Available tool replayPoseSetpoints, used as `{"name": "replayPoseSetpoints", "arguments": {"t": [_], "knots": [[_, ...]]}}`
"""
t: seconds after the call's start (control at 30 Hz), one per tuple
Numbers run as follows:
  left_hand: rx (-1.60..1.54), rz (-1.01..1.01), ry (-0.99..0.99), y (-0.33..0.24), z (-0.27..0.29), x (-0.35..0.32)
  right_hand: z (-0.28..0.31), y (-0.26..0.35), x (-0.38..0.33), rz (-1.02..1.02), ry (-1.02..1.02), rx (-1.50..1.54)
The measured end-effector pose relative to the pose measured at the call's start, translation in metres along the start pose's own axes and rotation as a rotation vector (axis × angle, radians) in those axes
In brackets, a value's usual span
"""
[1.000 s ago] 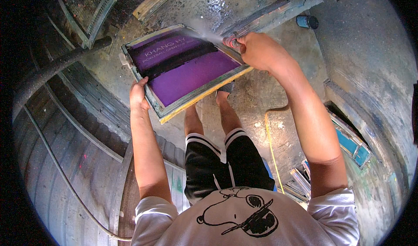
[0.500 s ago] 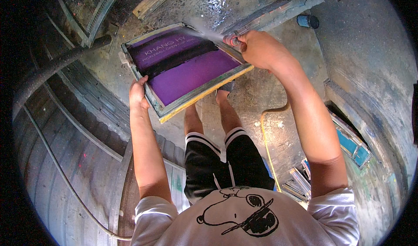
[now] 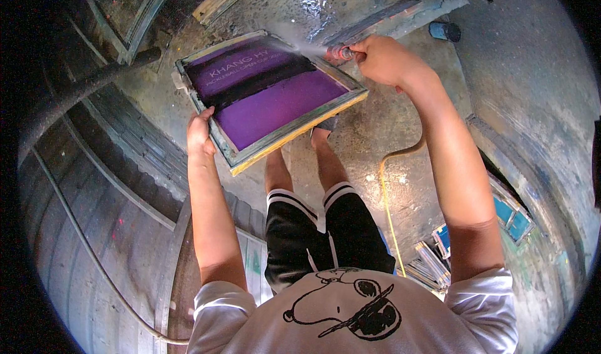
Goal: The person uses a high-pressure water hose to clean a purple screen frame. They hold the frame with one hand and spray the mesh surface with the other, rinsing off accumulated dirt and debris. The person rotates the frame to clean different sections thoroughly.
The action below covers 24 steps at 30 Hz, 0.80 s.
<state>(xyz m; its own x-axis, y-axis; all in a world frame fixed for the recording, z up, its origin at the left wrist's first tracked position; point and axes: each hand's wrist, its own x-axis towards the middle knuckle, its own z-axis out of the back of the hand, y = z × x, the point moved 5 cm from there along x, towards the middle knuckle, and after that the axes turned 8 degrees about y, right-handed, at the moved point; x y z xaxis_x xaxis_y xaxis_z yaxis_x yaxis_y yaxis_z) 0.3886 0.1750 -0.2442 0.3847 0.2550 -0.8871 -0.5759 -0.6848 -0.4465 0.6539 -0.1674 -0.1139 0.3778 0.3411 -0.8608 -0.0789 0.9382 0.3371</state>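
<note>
We're in a workshop, perhaps a screen-printing one, though the dim edges hide plenty: stained, wet concrete floor (image 3: 354, 157), yellow hose (image 3: 386, 197) trailing over it, spray (image 3: 302, 46) at a framed purple screen (image 3: 283, 107), a teal framed panel (image 3: 517, 221) over on the right, corrugated metal sheeting (image 3: 100, 229) down the left.

One framed purple screen (image 3: 275, 103), one spray nozzle (image 3: 340, 54), one yellow hose (image 3: 383, 179).
One blue can (image 3: 444, 31), one white shirt (image 3: 347, 307), one pair of shorts (image 3: 294, 232); the stacked panels (image 3: 427, 265) overlap too much to count.
</note>
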Motion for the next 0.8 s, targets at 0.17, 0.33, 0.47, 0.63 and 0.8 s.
{"name": "replayPoseSetpoints", "arguments": {"t": [0.17,0.33,0.47,0.63,0.8], "knots": [[0.000,-0.038,-0.026,-0.003,-0.006,-0.006,0.007,-0.001,0.000,0.000,0.011,0.003],[0.011,0.027,0.013,0.003,-0.009,0.005,-0.015,-0.017,-0.008,0.095,-0.136,-0.180],[0.024,0.000,-0.024,-0.009,0.004,0.002,-0.053,0.010,-0.065,-0.022,-0.164,-0.196],[0.026,-0.008,-0.040,-0.017,-0.019,0.010,-0.091,0.013,-0.115,-0.177,-0.110,-0.148],[-0.001,-0.023,-0.048,-0.027,-0.036,-0.002,-0.103,0.008,-0.113,-0.158,-0.130,-0.091]]}}
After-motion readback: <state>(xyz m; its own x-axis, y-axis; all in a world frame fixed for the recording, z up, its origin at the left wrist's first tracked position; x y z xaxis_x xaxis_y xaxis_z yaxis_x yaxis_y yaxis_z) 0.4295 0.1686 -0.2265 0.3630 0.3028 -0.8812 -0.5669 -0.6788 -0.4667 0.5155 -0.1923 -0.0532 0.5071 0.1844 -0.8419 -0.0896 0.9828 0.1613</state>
